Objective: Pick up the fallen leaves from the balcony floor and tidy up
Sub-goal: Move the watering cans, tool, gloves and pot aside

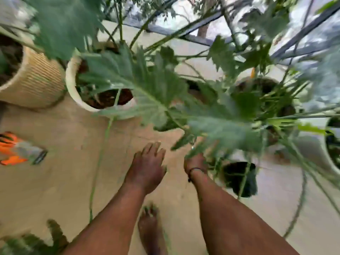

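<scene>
— That ribbed pot (36, 83), what colour would you call it?

— Straw beige, with fine horizontal lines. The pot beside it (70, 85) is plain cream, its soil (112, 97) dark reddish brown.

— And the floor (60, 177)?

— Sandy tan, a little mottled. The big leaf (139, 83) is dull green with a paler midrib. At the left edge there is something orange and grey with black stripes (16, 150), too blurred to name.
</scene>
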